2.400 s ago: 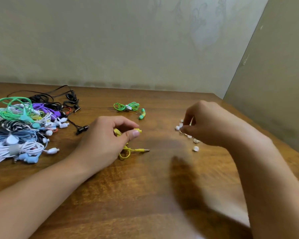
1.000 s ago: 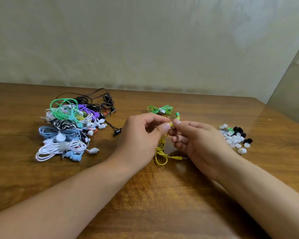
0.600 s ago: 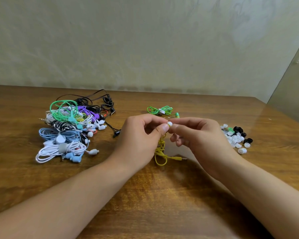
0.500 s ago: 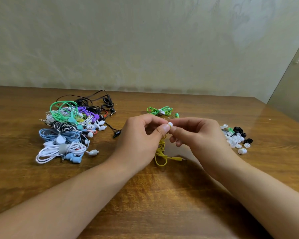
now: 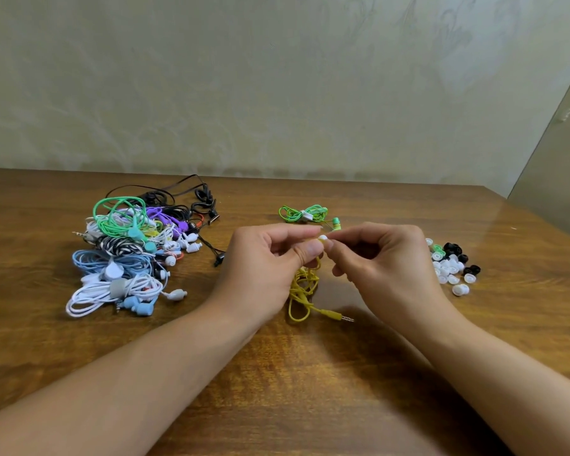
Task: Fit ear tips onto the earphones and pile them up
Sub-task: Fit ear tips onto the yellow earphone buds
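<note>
Wooden table (image 5: pixel 310 406) holds my finished pile (image 5: pixel 129 251) far left, spare tips (image 5: pixel 451 268) right, within reach. My left hand (image 5: pixel 260 268) pinches the yellow earphone (image 5: pixel 305 287) steady while my right hand (image 5: pixel 382 268) pinches a white tip (image 5: pixel 323 237) onto it.

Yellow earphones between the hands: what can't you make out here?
- Head view: yellow earphones' bud, hidden behind left hand thumb.
- White ear tip: seating too small to judge, right hand fingers cover it.
- Earphone pile: tangled, uncountable.
</note>
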